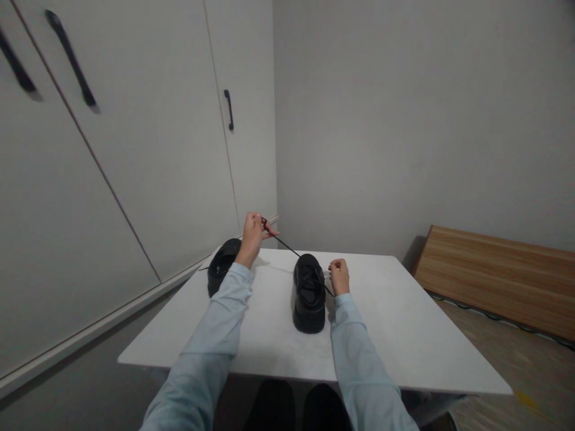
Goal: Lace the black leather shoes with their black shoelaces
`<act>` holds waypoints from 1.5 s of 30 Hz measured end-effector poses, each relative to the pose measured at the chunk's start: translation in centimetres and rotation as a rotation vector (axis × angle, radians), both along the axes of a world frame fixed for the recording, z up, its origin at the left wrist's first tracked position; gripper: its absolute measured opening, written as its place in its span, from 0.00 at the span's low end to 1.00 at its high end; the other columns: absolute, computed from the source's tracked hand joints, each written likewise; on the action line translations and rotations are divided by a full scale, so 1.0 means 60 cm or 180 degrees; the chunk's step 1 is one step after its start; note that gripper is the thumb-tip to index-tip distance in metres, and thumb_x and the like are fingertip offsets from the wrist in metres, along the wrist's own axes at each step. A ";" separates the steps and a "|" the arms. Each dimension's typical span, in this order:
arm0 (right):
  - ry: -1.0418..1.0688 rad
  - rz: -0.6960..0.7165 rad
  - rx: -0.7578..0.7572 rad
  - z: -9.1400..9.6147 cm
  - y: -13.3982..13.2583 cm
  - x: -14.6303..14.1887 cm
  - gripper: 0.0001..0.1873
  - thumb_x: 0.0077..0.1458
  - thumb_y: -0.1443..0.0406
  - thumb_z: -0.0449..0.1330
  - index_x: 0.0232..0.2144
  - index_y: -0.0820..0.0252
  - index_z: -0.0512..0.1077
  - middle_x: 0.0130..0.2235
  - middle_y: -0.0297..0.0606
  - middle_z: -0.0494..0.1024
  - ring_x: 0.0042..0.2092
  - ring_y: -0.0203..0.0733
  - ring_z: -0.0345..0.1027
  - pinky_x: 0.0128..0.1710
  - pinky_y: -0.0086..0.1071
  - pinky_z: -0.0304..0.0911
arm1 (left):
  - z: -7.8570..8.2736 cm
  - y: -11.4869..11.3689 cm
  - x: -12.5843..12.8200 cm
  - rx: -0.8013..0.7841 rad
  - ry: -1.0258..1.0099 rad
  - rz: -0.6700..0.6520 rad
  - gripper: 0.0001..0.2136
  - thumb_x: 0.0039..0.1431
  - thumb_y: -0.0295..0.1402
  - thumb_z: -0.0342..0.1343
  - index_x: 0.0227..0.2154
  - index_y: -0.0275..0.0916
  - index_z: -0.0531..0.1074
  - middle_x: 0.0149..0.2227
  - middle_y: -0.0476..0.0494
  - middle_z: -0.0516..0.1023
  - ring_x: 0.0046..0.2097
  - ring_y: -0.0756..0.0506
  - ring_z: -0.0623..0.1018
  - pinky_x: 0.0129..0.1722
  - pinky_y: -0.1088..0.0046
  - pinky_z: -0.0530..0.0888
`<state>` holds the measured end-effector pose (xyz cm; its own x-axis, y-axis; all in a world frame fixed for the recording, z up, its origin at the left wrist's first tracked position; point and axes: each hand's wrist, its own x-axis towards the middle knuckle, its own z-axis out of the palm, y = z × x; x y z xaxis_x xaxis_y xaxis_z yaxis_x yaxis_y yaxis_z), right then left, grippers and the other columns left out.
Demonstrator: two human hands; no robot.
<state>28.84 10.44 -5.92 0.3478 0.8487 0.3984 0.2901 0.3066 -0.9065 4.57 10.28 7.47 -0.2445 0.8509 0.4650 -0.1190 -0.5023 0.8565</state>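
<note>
A black lace-up shoe (309, 320) rests on the white table, its heel facing me and its toe pointing away. From its front a black shoelace (285, 244) runs taut up to the left, where my left hand (253, 236) pinches it above the table. Close by the shoe's right side is my right hand (339, 276), its fingers closed; what they hold, if anything, cannot be made out. A short stretch of dark lace goes from the shoe to behind my right wrist. Partly covered by my left forearm, a second black shoe (218, 266) stands at the left.
The white table (381, 335) lies in front of me, with my knees at its near edge. White cabinet doors (148, 120) border it on the left and a grey wall (404, 120) behind. A wood-grain panel (498, 275) is off to the right, above the floor.
</note>
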 end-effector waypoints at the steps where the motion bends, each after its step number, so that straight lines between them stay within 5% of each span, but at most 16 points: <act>1: 0.0096 0.0015 0.0048 0.006 -0.005 -0.003 0.06 0.41 0.62 0.50 0.25 0.55 0.64 0.28 0.34 0.72 0.31 0.41 0.65 0.29 0.33 0.60 | 0.005 -0.001 -0.009 0.0033 -0.0007 0.0041 0.10 0.64 0.41 0.43 0.32 0.41 0.55 0.23 0.58 0.63 0.21 0.57 0.69 0.26 0.75 0.77; 7: -0.0137 0.0773 0.0346 0.043 -0.035 -0.024 0.08 0.44 0.64 0.53 0.24 0.58 0.72 0.37 0.39 0.70 0.40 0.43 0.64 0.36 0.35 0.61 | 0.031 -0.013 -0.035 0.0180 0.0402 0.0198 0.10 0.63 0.40 0.46 0.31 0.40 0.57 0.25 0.56 0.61 0.19 0.59 0.62 0.21 0.82 0.73; 11: -0.0570 0.1064 0.0383 0.043 -0.040 -0.031 0.10 0.48 0.62 0.55 0.24 0.55 0.76 0.40 0.40 0.69 0.47 0.48 0.62 0.42 0.39 0.61 | 0.026 -0.016 -0.025 0.0301 0.0884 0.0093 0.10 0.61 0.40 0.48 0.30 0.40 0.59 0.24 0.56 0.60 0.20 0.57 0.63 0.20 0.83 0.71; 23: -0.0997 0.0845 0.0327 0.024 -0.027 -0.032 0.11 0.52 0.61 0.55 0.24 0.55 0.77 0.40 0.41 0.68 0.46 0.47 0.62 0.44 0.41 0.62 | -0.093 -0.021 0.022 -0.0035 0.2212 -0.0040 0.06 0.56 0.32 0.52 0.29 0.36 0.70 0.28 0.49 0.70 0.26 0.53 0.70 0.26 0.79 0.69; 29: -0.1185 0.0827 0.0247 0.019 -0.025 -0.031 0.11 0.53 0.62 0.55 0.26 0.55 0.78 0.42 0.42 0.69 0.47 0.47 0.62 0.48 0.43 0.60 | -0.143 -0.030 0.048 0.0246 0.2964 -0.0171 0.06 0.58 0.28 0.53 0.31 0.38 0.75 0.34 0.46 0.77 0.37 0.48 0.75 0.40 0.74 0.70; 45: -0.1639 0.0710 0.0059 0.019 -0.026 -0.035 0.13 0.54 0.63 0.54 0.29 0.54 0.79 0.47 0.41 0.72 0.48 0.48 0.60 0.54 0.44 0.55 | -0.164 -0.042 0.059 0.0493 0.3026 -0.0001 0.05 0.57 0.29 0.57 0.34 0.39 0.77 0.35 0.44 0.80 0.40 0.46 0.77 0.42 0.72 0.71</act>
<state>26.72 8.86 -4.80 -0.0826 0.8707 0.4848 0.6203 0.4257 -0.6588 8.14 7.79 -2.38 0.2926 0.7634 0.5758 0.5905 -0.6179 0.5192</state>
